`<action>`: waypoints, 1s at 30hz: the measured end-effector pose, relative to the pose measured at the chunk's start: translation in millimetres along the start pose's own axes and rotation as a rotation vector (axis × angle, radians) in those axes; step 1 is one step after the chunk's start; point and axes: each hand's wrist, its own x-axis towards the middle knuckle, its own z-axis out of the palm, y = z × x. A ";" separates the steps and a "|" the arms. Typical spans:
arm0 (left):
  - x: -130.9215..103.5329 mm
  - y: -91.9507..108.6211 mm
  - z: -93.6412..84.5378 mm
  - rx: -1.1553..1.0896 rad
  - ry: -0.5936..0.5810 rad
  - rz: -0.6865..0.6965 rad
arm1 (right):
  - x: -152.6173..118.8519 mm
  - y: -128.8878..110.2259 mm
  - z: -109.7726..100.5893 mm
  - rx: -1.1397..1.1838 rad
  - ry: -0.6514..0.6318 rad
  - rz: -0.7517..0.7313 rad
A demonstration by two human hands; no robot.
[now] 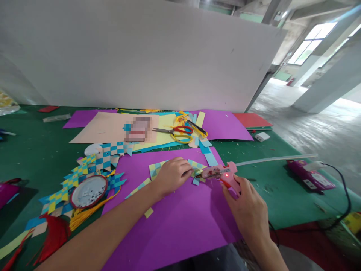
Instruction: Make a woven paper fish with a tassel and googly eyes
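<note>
My right hand (249,205) is wrapped round the handle of a pink hot glue gun (214,172), a red light showing on its side and a clear glue stick (276,159) sticking out of its back. The nozzle points left, close to the fingertips of my left hand (175,172). Those fingers are curled and pressed together on a blue-and-yellow woven paper piece (156,168), which they partly cover. Beneath lies a purple sheet (169,229), with a small yellow paper square (149,213) and a loose paper strip (139,187) on it.
Scissors (173,131) and a yellow utility knife (199,129) lie on paper sheets at the back. At left are woven paper fish shapes (105,155), a round dish (88,191) with dark bits, and yellow (90,212) and red tassels (55,235). A purple power strip (310,177) sits right.
</note>
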 end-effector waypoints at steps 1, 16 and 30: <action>0.0 0.1 -0.1 -0.001 0.001 0.000 | 0.0 0.2 -0.1 0.000 -0.001 -0.001; -0.1 1.2 -1.3 -0.010 -0.006 -0.012 | -1.1 4.1 -0.8 -0.002 -0.011 0.033; 0.2 0.2 -0.7 -0.024 -0.010 -0.010 | -4.7 11.8 -3.6 -0.006 0.003 0.027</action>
